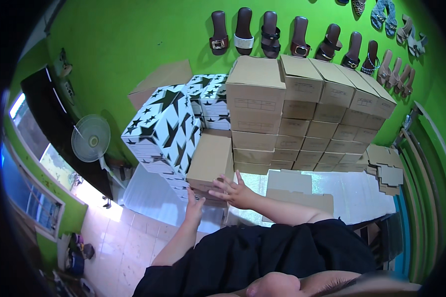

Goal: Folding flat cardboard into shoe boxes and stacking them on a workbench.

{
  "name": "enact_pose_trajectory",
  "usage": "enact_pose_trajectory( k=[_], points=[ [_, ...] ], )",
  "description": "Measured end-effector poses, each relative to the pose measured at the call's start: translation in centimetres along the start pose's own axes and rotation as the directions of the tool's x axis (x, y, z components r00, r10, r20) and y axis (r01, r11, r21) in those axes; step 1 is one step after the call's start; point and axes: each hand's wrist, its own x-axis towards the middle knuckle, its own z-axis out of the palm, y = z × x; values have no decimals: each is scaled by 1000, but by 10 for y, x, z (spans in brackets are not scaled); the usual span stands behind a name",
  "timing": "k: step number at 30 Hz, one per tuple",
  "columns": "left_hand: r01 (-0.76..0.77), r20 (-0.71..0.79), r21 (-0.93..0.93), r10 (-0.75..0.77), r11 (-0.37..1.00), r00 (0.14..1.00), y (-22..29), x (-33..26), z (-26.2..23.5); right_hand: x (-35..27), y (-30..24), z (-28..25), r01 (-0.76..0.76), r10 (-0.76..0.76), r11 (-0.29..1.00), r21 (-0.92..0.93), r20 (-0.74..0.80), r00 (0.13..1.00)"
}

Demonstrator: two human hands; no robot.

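A plain brown cardboard box (210, 157) sits between the star-patterned boxes and the tall brown stack. My right hand (237, 192) is at its front right corner, fingers spread. My left hand (195, 207) is just below its front left corner, with finger and thumb apart. Nothing shows in either hand; whether the fingertips touch the box I cannot tell. To the left rises a stack of white boxes with black stars (161, 119). Brown shoe boxes (255, 94) stand in stacked columns to the right.
Flat cardboard pieces (302, 198) lie on the white table (352, 190) at right, with more flattened cardboard (385, 163) at its far end. Sandals (270, 34) hang along the green wall. A white fan (91, 138) stands at left near the doorway, above a tiled floor (119, 242).
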Motion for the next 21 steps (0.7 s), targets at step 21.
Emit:
enact_pose_trajectory(
  k=[21],
  points=[
    [-401,108,393,392,827,914,63,-34,70,-67,68,-213,-447,480,824,348,-9,877]
  ],
)
